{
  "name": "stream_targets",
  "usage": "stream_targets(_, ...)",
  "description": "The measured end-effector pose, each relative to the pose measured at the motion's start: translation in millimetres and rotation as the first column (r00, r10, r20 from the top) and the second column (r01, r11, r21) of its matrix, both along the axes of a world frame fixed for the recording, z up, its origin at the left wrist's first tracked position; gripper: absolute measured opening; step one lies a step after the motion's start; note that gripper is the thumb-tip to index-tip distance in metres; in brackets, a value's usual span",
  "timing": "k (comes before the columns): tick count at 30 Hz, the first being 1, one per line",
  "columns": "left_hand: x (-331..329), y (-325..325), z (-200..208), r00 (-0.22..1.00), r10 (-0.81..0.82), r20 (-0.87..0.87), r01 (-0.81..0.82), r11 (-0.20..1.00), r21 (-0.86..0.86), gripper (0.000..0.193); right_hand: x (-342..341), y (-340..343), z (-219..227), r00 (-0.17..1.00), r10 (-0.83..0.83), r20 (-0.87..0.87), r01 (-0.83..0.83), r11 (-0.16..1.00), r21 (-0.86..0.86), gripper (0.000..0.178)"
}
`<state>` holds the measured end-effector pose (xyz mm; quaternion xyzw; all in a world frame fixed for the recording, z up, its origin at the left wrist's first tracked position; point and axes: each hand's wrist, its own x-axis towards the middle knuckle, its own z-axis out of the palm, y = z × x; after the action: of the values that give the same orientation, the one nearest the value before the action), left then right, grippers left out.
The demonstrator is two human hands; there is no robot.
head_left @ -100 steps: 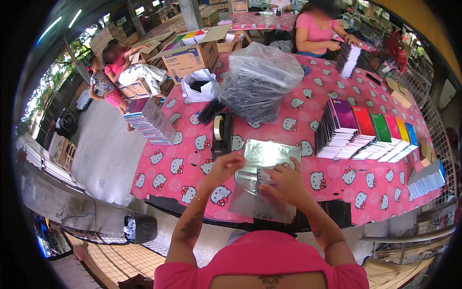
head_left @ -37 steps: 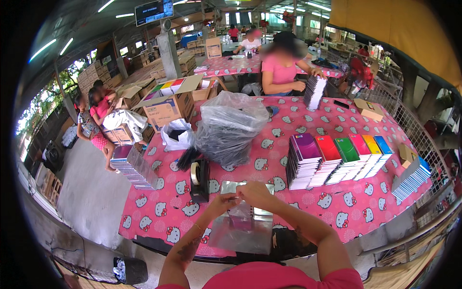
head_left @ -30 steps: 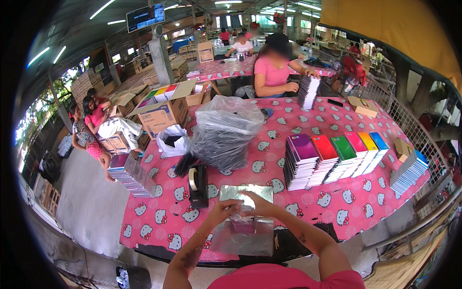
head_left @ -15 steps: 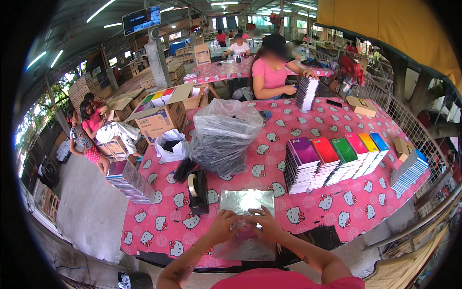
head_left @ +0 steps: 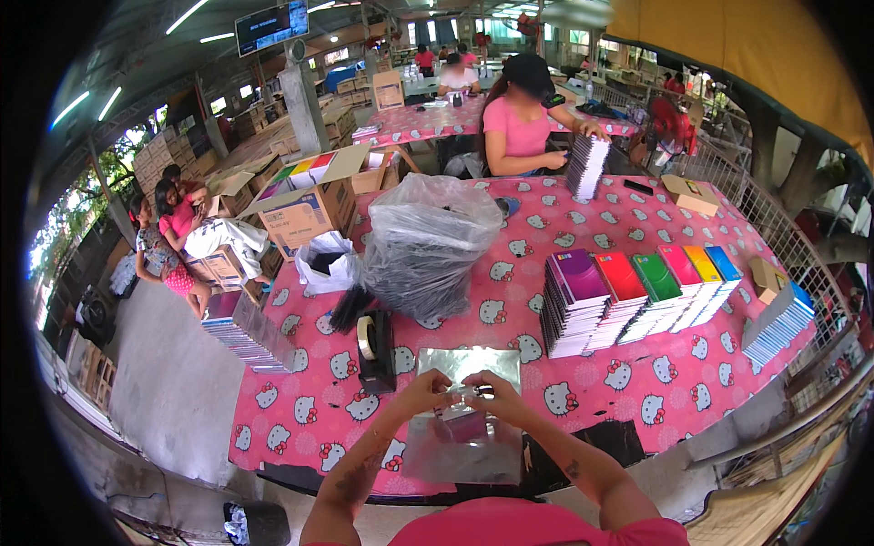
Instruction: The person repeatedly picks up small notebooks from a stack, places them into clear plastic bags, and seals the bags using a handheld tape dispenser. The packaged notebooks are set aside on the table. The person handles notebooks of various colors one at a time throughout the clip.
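Observation:
At the table's near edge, a sheet of clear, shiny plastic film point(head_left: 460, 460) lies flat, with a purple patch showing through its middle. My left hand point(head_left: 424, 395) and my right hand point(head_left: 496, 398) meet over it, thumbs and fingertips pinching the crinkled film between them. Just beyond the fingers, a silvery reflective surface point(head_left: 473, 360) catches the light; whether it is part of the same film I cannot tell. A black tape dispenser point(head_left: 376, 353) with a roll of tape stands to the left of my hands.
Stacks of coloured notebooks point(head_left: 580, 314) stand to the right, more notebooks point(head_left: 244, 337) at the left edge. A big plastic bag of black strips point(head_left: 428, 250) fills the middle, beside an open carton point(head_left: 305, 218). Across the table a person point(head_left: 523, 127) holds a notebook stack point(head_left: 587, 168).
My fingers have lifted slightly and drawn into a pinch on the film, where they were spread flatter over it. The view has shifted a little.

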<state>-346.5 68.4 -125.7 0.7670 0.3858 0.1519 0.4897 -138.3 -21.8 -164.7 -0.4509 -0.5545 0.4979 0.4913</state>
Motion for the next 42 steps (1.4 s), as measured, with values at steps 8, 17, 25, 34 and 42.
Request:
stream_targets(8,-114,53,-88,0.682,0.698,0.219,-0.472,0.192,0.861,0.034,-11,1,-12,0.987,-0.143,0.079,0.139,0.989,0.047,0.033)
stream_targets(17,-92,18,-77,0.292,0.852,0.435,-0.772,0.478,-0.418,0.017,-10,1,-2,0.988,-0.151,0.018,0.152,0.988,-0.012,0.036)
stream_targets(25,-100,13,16,0.64,0.71,-0.295,-0.439,0.653,0.617,0.013,-17,3,-7,0.976,-0.209,0.059,0.211,0.977,-0.029,0.035)
stream_targets(34,41,9,85,0.656,-0.314,-0.686,0.693,0.611,0.383,0.018,-17,5,-10,0.977,-0.182,-0.11,0.174,0.982,-0.08,0.041)
stream_targets(42,25,72,43,0.779,-0.51,-0.365,0.482,0.859,-0.173,0.032,-9,2,-2,0.99,-0.14,-0.034,0.14,0.99,-0.008,0.04)
